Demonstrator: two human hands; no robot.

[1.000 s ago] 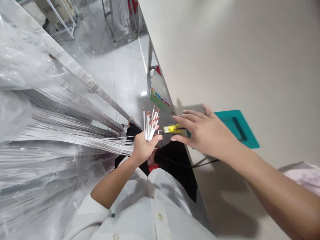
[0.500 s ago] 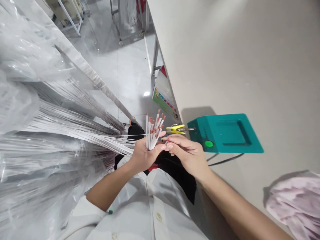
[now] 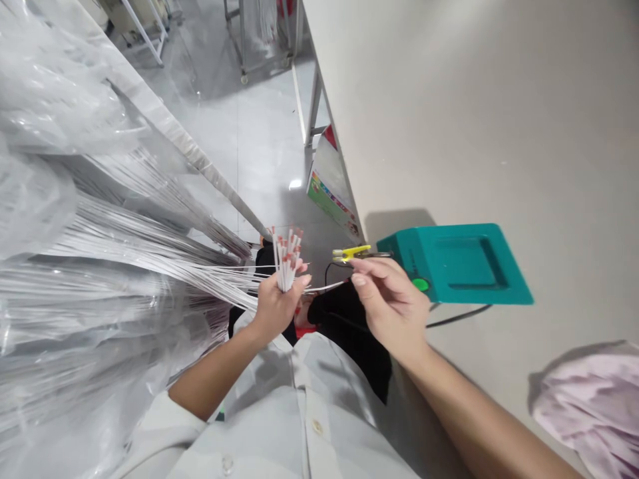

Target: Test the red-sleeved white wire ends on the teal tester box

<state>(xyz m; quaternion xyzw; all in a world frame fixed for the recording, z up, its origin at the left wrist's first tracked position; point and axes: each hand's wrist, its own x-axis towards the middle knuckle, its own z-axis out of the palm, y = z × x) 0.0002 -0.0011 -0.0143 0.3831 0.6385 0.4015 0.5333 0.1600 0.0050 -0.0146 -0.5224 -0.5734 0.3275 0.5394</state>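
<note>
A bundle of white wires (image 3: 285,269) with copper-red ends stands up out of my left hand (image 3: 277,303), whose fingers are wrapped round it. From beside that hand a single white wire (image 3: 327,287) runs across to the fingertips of my right hand (image 3: 392,299). Thumb and forefinger are bent close about the wire's end, though the grip itself is small and partly hidden. Just beyond these fingertips is a yellow clip (image 3: 352,252), at the metal tip of a teal device (image 3: 469,263) with a green button (image 3: 421,285).
Long white wires (image 3: 150,246) under clear plastic sheeting (image 3: 44,113) hang over a rail (image 3: 200,159) at left. On the right, the table (image 3: 449,120) bears the device, its black cable (image 3: 459,317) and a pink cloth (image 3: 589,406). A printed box (image 3: 332,193) stands below the table edge.
My hands have moved apart: the left with its bundle went left, the right went right toward the teal device. One wire now stretches between them.
</note>
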